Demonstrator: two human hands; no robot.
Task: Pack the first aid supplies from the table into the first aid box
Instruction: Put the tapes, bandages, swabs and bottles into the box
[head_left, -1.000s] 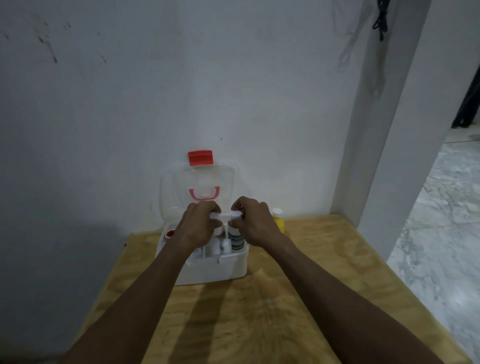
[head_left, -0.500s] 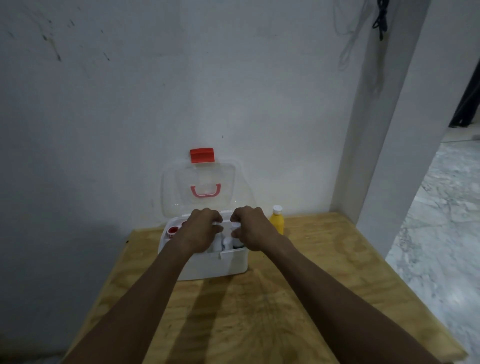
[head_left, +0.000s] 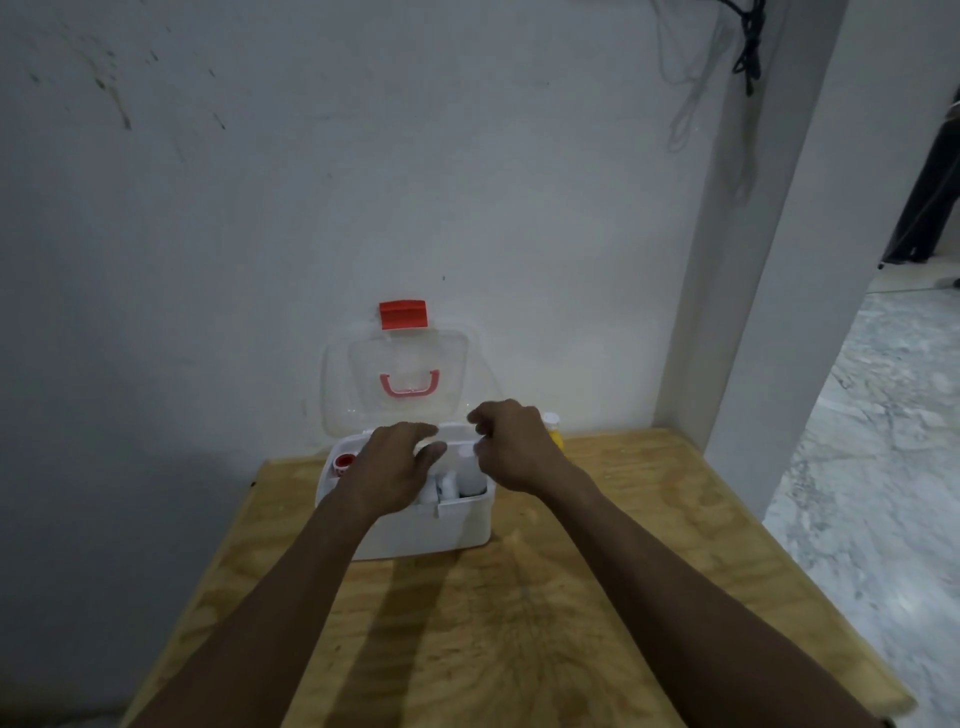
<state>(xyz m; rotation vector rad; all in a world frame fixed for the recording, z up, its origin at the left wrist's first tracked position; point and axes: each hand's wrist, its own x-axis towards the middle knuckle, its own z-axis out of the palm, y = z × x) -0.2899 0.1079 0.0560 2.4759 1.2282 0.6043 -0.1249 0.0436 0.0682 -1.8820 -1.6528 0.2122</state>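
The white first aid box (head_left: 431, 530) stands at the back of the wooden table, its clear lid (head_left: 400, 379) with a red latch and red handle leaning up against the wall. Small white bottles (head_left: 451, 486) and a red-capped item (head_left: 345, 461) stand inside. My left hand (head_left: 392, 470) hovers over the box's left half, fingers extended and relaxed, holding nothing. My right hand (head_left: 511, 449) is above the box's right edge, its fingers loosely curled and holding nothing that I can see. A yellow bottle (head_left: 555, 434) with a white cap stands just behind my right hand, outside the box.
The plywood table (head_left: 519, 623) runs from the wall to its near edge. A white wall stands right behind the box, and a pillar (head_left: 753, 312) rises at the table's back right corner. Marble floor (head_left: 883, 467) lies to the right.
Both hands held a small white item above the box, lowered it inside and let go. They have now lifted a little and spread apart, fingers loosened.
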